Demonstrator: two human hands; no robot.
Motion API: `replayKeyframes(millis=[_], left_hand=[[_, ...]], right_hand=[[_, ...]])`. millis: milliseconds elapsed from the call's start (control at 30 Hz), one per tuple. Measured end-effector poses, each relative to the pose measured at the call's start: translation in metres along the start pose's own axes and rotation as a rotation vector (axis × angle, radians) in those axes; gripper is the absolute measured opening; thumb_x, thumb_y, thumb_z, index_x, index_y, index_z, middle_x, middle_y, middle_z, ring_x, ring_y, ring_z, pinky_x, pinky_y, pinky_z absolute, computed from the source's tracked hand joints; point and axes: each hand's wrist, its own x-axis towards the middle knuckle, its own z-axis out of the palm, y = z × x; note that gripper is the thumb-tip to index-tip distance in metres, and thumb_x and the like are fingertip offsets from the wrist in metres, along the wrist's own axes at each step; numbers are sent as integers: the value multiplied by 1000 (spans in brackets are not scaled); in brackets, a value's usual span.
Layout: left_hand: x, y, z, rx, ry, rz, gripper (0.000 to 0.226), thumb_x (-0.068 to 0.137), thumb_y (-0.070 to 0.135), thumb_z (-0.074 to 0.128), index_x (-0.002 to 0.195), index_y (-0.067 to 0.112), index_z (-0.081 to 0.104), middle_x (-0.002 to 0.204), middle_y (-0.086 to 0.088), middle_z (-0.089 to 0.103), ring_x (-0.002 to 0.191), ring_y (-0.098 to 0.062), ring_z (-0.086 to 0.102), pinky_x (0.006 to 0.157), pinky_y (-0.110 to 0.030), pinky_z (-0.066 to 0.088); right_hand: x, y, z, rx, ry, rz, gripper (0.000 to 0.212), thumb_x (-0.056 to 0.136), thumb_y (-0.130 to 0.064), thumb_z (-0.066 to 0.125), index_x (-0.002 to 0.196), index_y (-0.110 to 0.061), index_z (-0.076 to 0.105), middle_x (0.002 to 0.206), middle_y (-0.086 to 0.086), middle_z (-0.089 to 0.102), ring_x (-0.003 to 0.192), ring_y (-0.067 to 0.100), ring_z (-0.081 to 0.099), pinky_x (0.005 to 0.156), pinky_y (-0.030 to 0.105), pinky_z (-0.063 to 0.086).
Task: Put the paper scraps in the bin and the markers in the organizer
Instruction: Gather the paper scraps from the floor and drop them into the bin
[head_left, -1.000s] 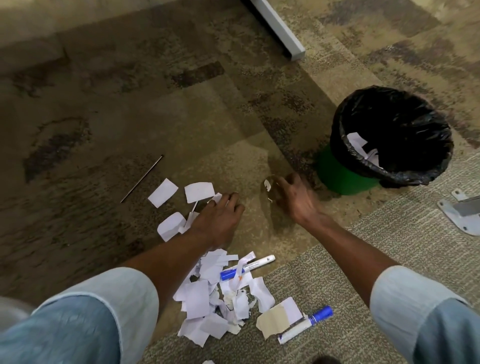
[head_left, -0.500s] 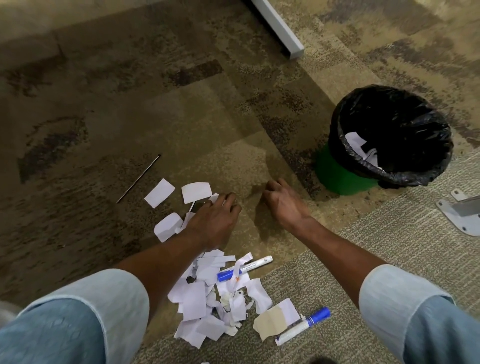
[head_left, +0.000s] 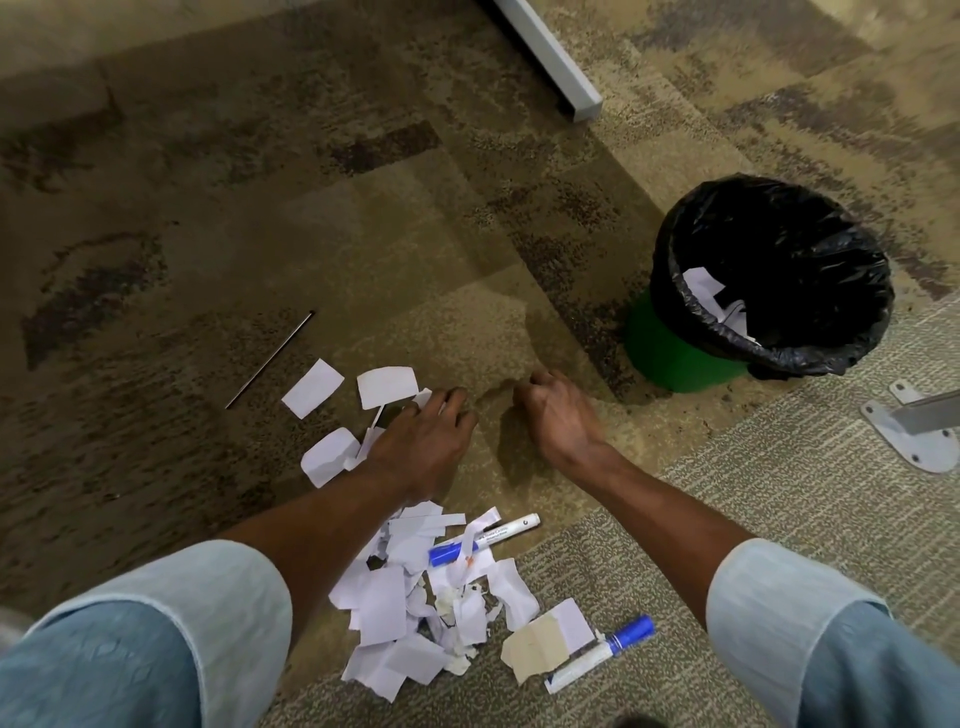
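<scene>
White paper scraps lie in a pile (head_left: 384, 608) on the carpet, with three bigger loose scraps (head_left: 387, 385) further out. My left hand (head_left: 421, 441) rests palm down with straight fingers touching those loose scraps. My right hand (head_left: 558, 415) sits beside it on the carpet, its fingers curled under; a small scrap it picked up is hidden inside. One blue-capped marker (head_left: 498, 532) lies on the pile, another marker (head_left: 597, 657) near a torn beige piece. The green bin (head_left: 680, 358) with a black liner stands to the right and holds a few scraps. No organizer is in view.
A thin dark rod (head_left: 270, 359) lies on the carpet left of the scraps. A grey metal furniture foot (head_left: 914, 431) sits at the right edge, and a white bar (head_left: 550, 57) ends at the top.
My right hand closed over a small scrap at its fingertips and drew back toward my left hand. The left hand stayed on the loose scraps.
</scene>
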Motion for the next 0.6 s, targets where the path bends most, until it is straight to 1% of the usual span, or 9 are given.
replayKeyframes(millis=[67,133,200,267,300,400,467,500,600], left_hand=[[-1,1,0,-9,4,-5,96,78,27,87,156,13,32,167,-17,23,152,-38,28,115,-47,41],[0,0,1,-9,14,-4,95,78,26,87,155,14,33,166,-17,25,151,-37,31,114,-46,42],[1,0,3,2,13,3,99,76,28,89,156,14,33,166,-17,27,150,-36,33,114,-46,42],[3,0,4,20,14,-1,102,73,29,91,156,14,34,165,-17,29,149,-36,35,112,-46,44],[4,0,5,23,22,-5,100,72,29,90,155,14,35,163,-17,32,147,-35,38,110,-46,46],[5,-1,7,10,30,3,94,70,27,88,150,13,41,157,-17,39,140,-34,44,100,-45,53],[4,-3,8,13,22,13,91,68,27,88,146,13,43,155,-17,41,137,-34,46,98,-45,55],[3,-3,7,15,15,12,91,68,28,89,146,13,44,155,-17,40,138,-34,46,99,-45,55],[1,-3,4,13,-6,20,96,66,29,90,147,12,42,157,-18,36,141,-35,42,101,-47,53]], right_hand=[[-1,3,-9,83,43,42,12,95,-9,60,98,-11,70,99,8,64,94,29,63,65,30,34],[-1,4,-28,171,119,82,14,93,-7,62,97,-10,74,99,9,68,88,29,66,64,30,42],[-1,5,-58,206,264,75,15,92,-1,66,98,-8,77,98,11,72,83,27,69,67,36,56],[0,8,-99,256,450,69,13,91,-1,69,98,-7,78,97,10,73,81,24,70,70,36,62],[0,12,-121,285,544,75,12,92,-3,69,99,-9,77,97,8,73,81,22,70,70,32,62],[2,36,-183,310,755,153,16,94,-10,62,99,-16,77,97,-5,72,78,7,67,68,11,55],[4,58,-213,282,791,236,22,92,-12,59,98,-20,78,94,-10,72,74,2,67,63,4,50],[5,70,-223,264,770,298,23,91,-13,59,99,-23,78,93,-11,73,74,3,68,64,6,51],[9,106,-234,213,653,462,21,86,-22,64,101,-26,79,92,-5,77,82,14,73,77,27,60]])
